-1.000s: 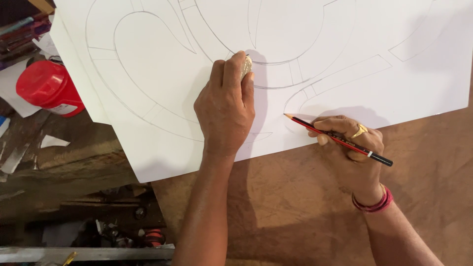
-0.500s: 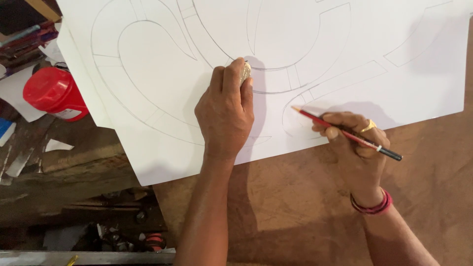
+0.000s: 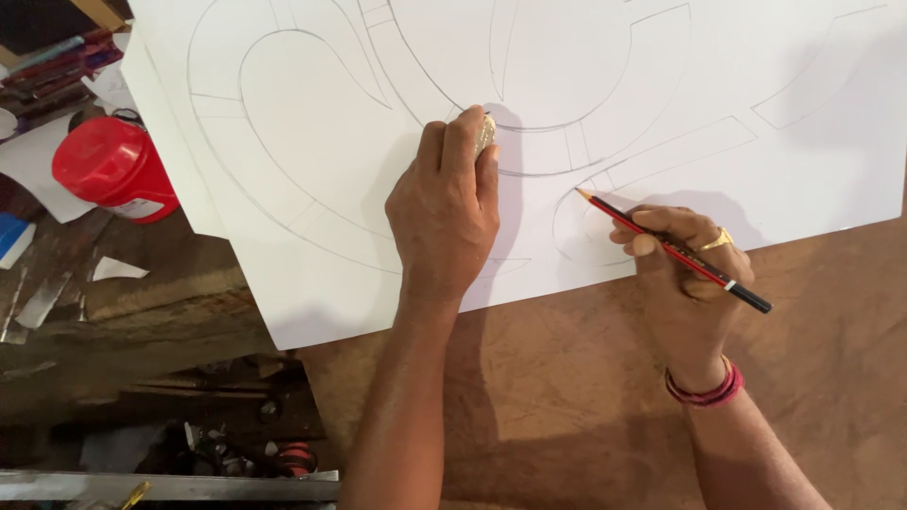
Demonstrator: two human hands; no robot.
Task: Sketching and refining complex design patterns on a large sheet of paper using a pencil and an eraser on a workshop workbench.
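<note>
I am seeing the left hand (image 3: 444, 212) pressing down on the big white sheet of paper (image 3: 312, 123), its fingers curled tight around a small pale eraser (image 3: 485, 132) whose tip is peeking out beside the forefinger and touching the paper on a curved pencil line. The right hand (image 3: 685, 274) is pinching a red and black pencil (image 3: 671, 250) between thumb and fingers, the shaft slanting up to the left and the sharpened point sitting on or just over the paper near the end of a drawn band; I cannot tell whether it is touching. The two hands are lying near each other with a strip of bare paper between them. The paper's lower edge is running at a slant from lower left to upper right, passing just under the left wrist and under the right hand's knuckles, and its lower left corner is hanging out past the brown board (image 3: 567, 397). That board is lying open below and to the right of both forearms. To the left, a red-lidded jar (image 3: 113, 170) is standing just beside the paper's left edge, among scraps and clutter on the bench there.
</note>
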